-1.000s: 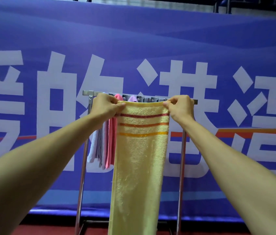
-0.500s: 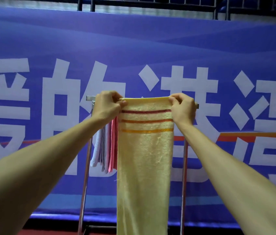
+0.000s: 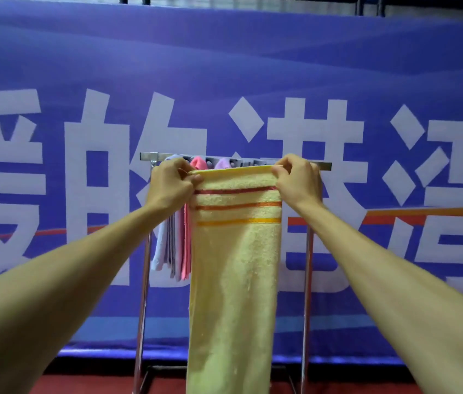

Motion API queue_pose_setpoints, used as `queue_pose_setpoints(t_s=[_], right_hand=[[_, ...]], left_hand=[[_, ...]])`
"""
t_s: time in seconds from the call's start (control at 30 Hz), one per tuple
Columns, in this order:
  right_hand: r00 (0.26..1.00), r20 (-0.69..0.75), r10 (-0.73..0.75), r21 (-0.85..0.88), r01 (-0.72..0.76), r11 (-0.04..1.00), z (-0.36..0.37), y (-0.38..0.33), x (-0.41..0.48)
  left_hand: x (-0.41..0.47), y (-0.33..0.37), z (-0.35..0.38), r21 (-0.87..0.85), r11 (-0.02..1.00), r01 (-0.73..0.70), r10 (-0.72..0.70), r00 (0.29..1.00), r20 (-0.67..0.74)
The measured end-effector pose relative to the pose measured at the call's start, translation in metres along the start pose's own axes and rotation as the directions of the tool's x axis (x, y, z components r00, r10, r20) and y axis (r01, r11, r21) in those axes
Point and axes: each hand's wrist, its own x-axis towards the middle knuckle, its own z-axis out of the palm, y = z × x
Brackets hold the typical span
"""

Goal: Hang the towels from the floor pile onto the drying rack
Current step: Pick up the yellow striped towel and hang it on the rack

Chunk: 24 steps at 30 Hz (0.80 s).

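A long yellow towel (image 3: 233,280) with red and orange stripes near its top hangs straight down in front of the metal drying rack (image 3: 150,156). My left hand (image 3: 172,184) pinches its top left corner and my right hand (image 3: 298,180) pinches its top right corner, both level with the rack's top bar. The top hem is stretched flat between them. Pink, lilac and white towels (image 3: 179,245) hang on the rack behind and left of it. The floor pile is out of view.
A big blue banner (image 3: 253,66) with white characters fills the background right behind the rack. The rack's chrome legs (image 3: 307,308) go down to a red floor (image 3: 82,385). Dark railings run along the top edge.
Both hands have kept their grip on the yellow towel's top corners. The towel's top edge has stayed about level with the rack bar, and the hung towels behind it show above the hem again.
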Motion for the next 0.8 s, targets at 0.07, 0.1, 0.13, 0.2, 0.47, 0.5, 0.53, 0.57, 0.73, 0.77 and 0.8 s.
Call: queue_pose_setpoints(t_s=[0.07, 0.1, 0.13, 0.2, 0.47, 0.5, 0.53, 0.57, 0.73, 0.77, 0.8], right_hand=[[0.998, 0.057, 0.021, -0.046, -0.018, 0.999, 0.003, 0.0, -0.003], [0.997, 0.067, 0.05, -0.064, -0.045, 0.997, 0.006, 0.001, -0.005], [0.994, 0.07, 0.086, -0.063, -0.082, 0.995, 0.01, 0.0, -0.007], [0.985, 0.086, 0.152, -0.034, -0.15, 0.988, 0.015, 0.001, -0.009], [0.87, 0.337, 0.359, 0.046, -0.396, 0.917, 0.016, 0.009, -0.015], [0.839, 0.37, 0.4, 0.1, -0.464, 0.88, 0.017, 0.011, -0.016], [0.801, 0.408, 0.439, 0.171, -0.539, 0.825, 0.018, 0.012, -0.018], [0.764, 0.446, 0.466, 0.237, -0.603, 0.762, 0.019, 0.013, -0.02], [0.701, 0.545, 0.46, 0.358, -0.691, 0.628, 0.031, 0.003, -0.033], [0.705, 0.548, 0.45, 0.368, -0.687, 0.627, 0.034, 0.001, -0.035], [0.711, 0.551, 0.438, 0.375, -0.679, 0.631, 0.038, -0.002, -0.037]], left_hand=[[-0.003, -0.001, 0.001, 0.066, 0.998, 0.008, -0.011, 0.999, 0.037], [-0.006, 0.0, 0.003, 0.099, 0.995, 0.015, -0.019, 0.999, 0.035], [-0.008, 0.001, 0.004, 0.117, 0.993, 0.027, -0.03, 0.999, 0.022], [-0.012, 0.0, 0.007, 0.122, 0.99, 0.071, -0.073, 0.997, 0.011], [-0.026, -0.006, 0.007, -0.125, 0.902, 0.414, -0.369, 0.887, 0.277], [-0.027, -0.006, 0.008, -0.195, 0.846, 0.496, -0.424, 0.848, 0.316], [-0.029, -0.006, 0.011, -0.265, 0.773, 0.577, -0.479, 0.804, 0.352], [-0.031, -0.005, 0.015, -0.336, 0.687, 0.644, -0.525, 0.76, 0.383], [-0.042, 0.01, 0.035, -0.53, 0.468, 0.707, -0.566, 0.701, 0.435], [-0.042, 0.012, 0.038, -0.55, 0.475, 0.687, -0.554, 0.719, 0.419], [-0.043, 0.013, 0.04, -0.555, 0.503, 0.662, -0.545, 0.742, 0.391]])
